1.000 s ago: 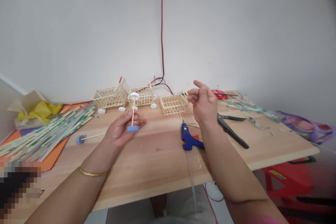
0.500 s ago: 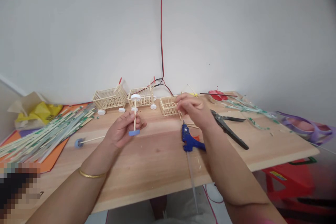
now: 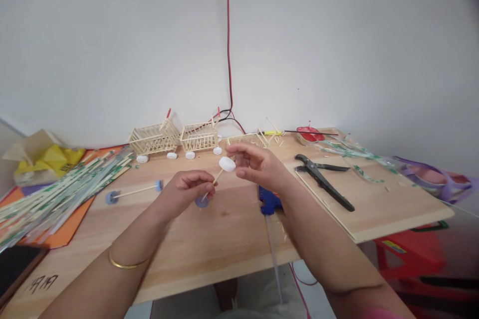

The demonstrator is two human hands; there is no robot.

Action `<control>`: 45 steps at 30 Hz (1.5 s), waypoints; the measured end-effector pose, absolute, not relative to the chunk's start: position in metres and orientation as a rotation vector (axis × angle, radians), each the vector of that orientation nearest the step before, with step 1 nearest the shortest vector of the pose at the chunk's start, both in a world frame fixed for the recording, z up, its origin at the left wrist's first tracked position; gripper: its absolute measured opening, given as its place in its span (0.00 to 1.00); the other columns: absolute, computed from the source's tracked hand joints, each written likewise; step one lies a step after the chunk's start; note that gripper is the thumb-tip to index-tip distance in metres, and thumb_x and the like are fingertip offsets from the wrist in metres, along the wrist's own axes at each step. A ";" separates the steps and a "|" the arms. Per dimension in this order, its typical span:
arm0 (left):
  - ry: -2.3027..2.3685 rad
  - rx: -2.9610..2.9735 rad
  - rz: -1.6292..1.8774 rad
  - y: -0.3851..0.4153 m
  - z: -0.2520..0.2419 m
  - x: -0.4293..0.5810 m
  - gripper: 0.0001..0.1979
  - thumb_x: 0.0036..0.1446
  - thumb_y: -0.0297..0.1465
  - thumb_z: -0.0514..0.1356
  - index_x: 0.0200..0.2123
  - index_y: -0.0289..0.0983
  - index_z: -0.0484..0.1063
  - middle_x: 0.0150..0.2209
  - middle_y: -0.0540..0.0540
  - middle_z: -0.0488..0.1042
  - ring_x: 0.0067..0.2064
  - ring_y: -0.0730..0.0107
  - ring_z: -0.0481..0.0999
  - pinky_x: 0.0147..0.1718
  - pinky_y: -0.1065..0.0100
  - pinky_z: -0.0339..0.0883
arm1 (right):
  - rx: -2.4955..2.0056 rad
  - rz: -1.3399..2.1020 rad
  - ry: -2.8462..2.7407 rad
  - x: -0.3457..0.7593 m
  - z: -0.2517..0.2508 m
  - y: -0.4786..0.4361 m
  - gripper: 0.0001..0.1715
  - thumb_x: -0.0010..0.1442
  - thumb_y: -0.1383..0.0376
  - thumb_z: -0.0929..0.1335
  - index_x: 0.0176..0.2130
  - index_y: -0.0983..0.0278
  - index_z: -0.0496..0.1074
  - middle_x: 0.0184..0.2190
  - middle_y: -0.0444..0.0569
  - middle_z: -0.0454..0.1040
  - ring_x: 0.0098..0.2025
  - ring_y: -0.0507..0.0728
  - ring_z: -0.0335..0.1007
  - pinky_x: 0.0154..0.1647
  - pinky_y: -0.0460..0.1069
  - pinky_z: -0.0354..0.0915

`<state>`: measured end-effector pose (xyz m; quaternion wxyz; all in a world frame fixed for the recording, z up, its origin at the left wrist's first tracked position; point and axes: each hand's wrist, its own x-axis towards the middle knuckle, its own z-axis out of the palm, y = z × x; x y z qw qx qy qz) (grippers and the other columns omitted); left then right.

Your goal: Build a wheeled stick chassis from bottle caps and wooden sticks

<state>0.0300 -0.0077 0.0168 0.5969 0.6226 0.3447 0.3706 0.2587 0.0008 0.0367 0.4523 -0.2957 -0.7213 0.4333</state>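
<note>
My left hand [image 3: 189, 192] is closed around a thin wooden stick axle [image 3: 217, 177] held above the table. On its upper end sits a white bottle cap [image 3: 227, 164], and a blue bottle cap [image 3: 202, 202] is on its lower end. My right hand [image 3: 260, 165] curves around the white cap with thumb and fingers apart; whether it touches the cap is unclear. Behind it, a small stick basket [image 3: 241, 138] is partly hidden. Below my right wrist lies a blue glue gun [image 3: 270, 202], its front end covered. Another axle [image 3: 134, 192] with blue caps rests at left.
Two stick carts [image 3: 154, 138] with white cap wheels stand by the wall. Sticks and strips [image 3: 71, 187] are piled at left on an orange sheet. Black pliers-like cutters [image 3: 325, 184] lie at right, near a red dish [image 3: 310, 134]. A red stool [image 3: 411, 256] stands below the table edge.
The axle in my left hand has tipped from upright toward the right. My right hand has come left and down, from the basket to beside the white cap.
</note>
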 end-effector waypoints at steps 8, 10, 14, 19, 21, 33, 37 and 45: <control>0.836 1.603 0.880 -0.007 0.019 0.031 0.06 0.51 0.32 0.64 0.29 0.35 0.78 0.24 0.47 0.72 0.26 0.74 0.68 0.26 0.74 0.62 | -0.749 0.976 -1.912 0.258 0.039 -0.001 0.20 0.55 0.60 0.71 0.48 0.60 0.71 0.42 0.49 0.71 0.37 0.52 0.66 0.38 0.48 0.65; 0.834 1.642 0.877 -0.007 0.018 0.031 0.06 0.52 0.32 0.63 0.30 0.35 0.78 0.25 0.47 0.72 0.26 0.73 0.68 0.26 0.73 0.62 | -0.754 0.972 -1.899 0.257 0.039 0.000 0.19 0.55 0.60 0.70 0.47 0.60 0.72 0.41 0.49 0.71 0.37 0.52 0.66 0.37 0.48 0.64; 0.850 1.693 0.868 -0.006 0.017 0.031 0.07 0.52 0.33 0.63 0.30 0.35 0.78 0.25 0.46 0.72 0.27 0.72 0.68 0.27 0.72 0.62 | -0.770 0.957 -1.889 0.257 0.038 0.001 0.19 0.54 0.60 0.71 0.46 0.61 0.72 0.39 0.48 0.71 0.36 0.52 0.66 0.36 0.47 0.64; 0.885 1.709 0.878 -0.005 0.016 0.030 0.07 0.52 0.34 0.63 0.30 0.36 0.78 0.25 0.47 0.72 0.27 0.72 0.68 0.27 0.72 0.61 | -0.788 0.941 -1.879 0.256 0.037 0.002 0.18 0.54 0.60 0.71 0.45 0.61 0.73 0.39 0.48 0.72 0.35 0.52 0.65 0.35 0.48 0.63; 0.887 1.704 0.886 -0.005 0.015 0.030 0.08 0.52 0.34 0.62 0.30 0.36 0.78 0.25 0.47 0.72 0.27 0.73 0.68 0.27 0.72 0.61 | -0.784 0.952 -1.862 0.255 0.037 0.002 0.17 0.54 0.61 0.71 0.45 0.61 0.73 0.39 0.48 0.71 0.35 0.52 0.64 0.36 0.48 0.63; 0.981 1.852 0.903 -0.002 0.012 0.031 0.09 0.55 0.35 0.60 0.28 0.36 0.74 0.26 0.49 0.71 0.27 0.74 0.67 0.29 0.72 0.61 | -0.773 0.994 -1.817 0.252 0.034 0.004 0.16 0.52 0.63 0.72 0.42 0.63 0.74 0.36 0.47 0.72 0.33 0.51 0.64 0.36 0.48 0.62; 1.001 1.930 0.924 -0.003 0.013 0.031 0.09 0.56 0.34 0.59 0.27 0.35 0.73 0.26 0.50 0.71 0.28 0.75 0.67 0.30 0.72 0.61 | -0.765 1.007 -1.800 0.251 0.031 0.007 0.16 0.52 0.63 0.72 0.43 0.63 0.74 0.37 0.48 0.72 0.34 0.51 0.65 0.36 0.48 0.63; 1.103 2.115 1.018 -0.003 0.011 0.030 0.09 0.56 0.33 0.58 0.27 0.36 0.74 0.27 0.50 0.74 0.29 0.74 0.71 0.31 0.71 0.63 | -0.785 1.005 -1.770 0.249 0.027 0.009 0.16 0.51 0.62 0.73 0.41 0.63 0.75 0.36 0.48 0.73 0.34 0.51 0.65 0.36 0.48 0.62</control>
